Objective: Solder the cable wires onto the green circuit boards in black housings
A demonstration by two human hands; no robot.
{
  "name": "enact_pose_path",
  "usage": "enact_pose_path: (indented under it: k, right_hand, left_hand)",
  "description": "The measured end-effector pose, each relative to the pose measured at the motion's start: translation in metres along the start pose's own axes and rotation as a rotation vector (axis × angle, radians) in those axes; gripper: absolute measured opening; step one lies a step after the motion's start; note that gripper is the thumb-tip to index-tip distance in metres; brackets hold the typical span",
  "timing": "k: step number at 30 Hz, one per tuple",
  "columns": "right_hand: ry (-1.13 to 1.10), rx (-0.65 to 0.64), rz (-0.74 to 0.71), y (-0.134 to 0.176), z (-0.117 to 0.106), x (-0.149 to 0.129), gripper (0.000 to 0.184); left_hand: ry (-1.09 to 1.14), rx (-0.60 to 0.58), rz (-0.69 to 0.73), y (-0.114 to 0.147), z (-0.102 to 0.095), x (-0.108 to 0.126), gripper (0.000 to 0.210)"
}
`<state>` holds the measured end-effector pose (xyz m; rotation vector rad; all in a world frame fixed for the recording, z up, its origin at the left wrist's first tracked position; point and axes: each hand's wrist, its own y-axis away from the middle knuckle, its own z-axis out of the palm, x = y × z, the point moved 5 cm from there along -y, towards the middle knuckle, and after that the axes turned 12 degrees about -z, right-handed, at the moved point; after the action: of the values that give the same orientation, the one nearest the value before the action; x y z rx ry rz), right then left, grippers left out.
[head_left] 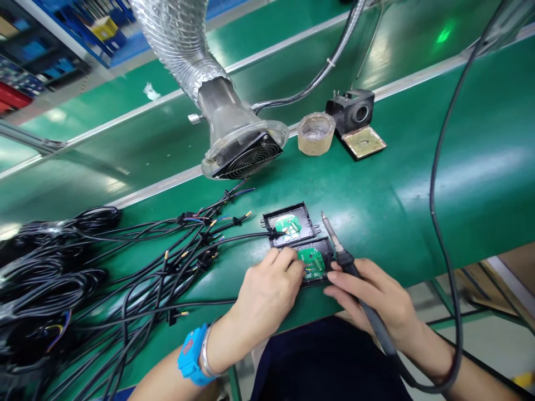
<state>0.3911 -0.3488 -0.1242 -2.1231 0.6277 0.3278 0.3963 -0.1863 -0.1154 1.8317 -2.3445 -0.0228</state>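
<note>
My right hand (382,298) grips a soldering iron (345,259) like a pen, its metal tip pointing up and away from me, apart from the boards. My left hand (270,287) is closed at the left side of the nearer black plastic case (326,248). A black cable (209,303) runs in under that hand, and thin wire ends show by the fingertips at the green circuit board (312,263). My fingers hide the exact hold. Just beyond lies a second open case (307,214) with its own green board (288,225) and a black cable (242,238) entering from the left.
Many black cables (167,273) with bared coloured wire ends spread over the green bench at left. A fume extractor hood (246,147) hangs above the cases. Behind stand a tape roll (316,133) and a soldering iron stand (353,111) with a sponge tray (363,142). The iron's cord (434,195) loops at right.
</note>
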Motion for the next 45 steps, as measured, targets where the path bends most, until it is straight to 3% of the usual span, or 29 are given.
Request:
enact_pose_path:
  k: [8,17,28,33,35,38,40,45]
  right_hand:
    - [0.063,0.016,0.021,0.004,0.004,-0.005,0.037]
    - [0.037,0.024,0.017,0.003,0.003,-0.006,0.038]
    - [-0.065,0.049,0.042,0.001,0.001,0.003,0.04]
    - [-0.297,0.026,0.302,0.005,-0.029,0.028,0.044]
    - [-0.352,-0.005,0.349,0.002,-0.041,0.035,0.037]
    - [-0.339,-0.102,0.21,-0.012,-0.047,0.034,0.019]
    - [-0.337,-0.137,0.136,-0.019,-0.043,0.032,0.016]
    - [-0.439,-0.152,0.143,-0.022,-0.028,0.033,0.017]
  left_hand:
    - [0.288,-0.067,-0.055,-0.002,0.007,0.0,0.021]
    - [0.357,-0.155,-0.217,-0.004,0.008,-0.005,0.015]
    - [0.378,-0.088,-0.111,-0.005,0.007,-0.007,0.013]
    - [0.406,-0.085,-0.132,-0.007,0.007,-0.009,0.012]
    - [0.43,-0.103,-0.133,-0.007,0.008,-0.01,0.013]
    - [0.442,-0.106,-0.136,-0.007,0.008,-0.012,0.014]
    - [0.438,-0.104,-0.132,-0.007,0.008,-0.012,0.014]
    - [0.435,-0.142,-0.11,-0.007,0.01,-0.012,0.014]
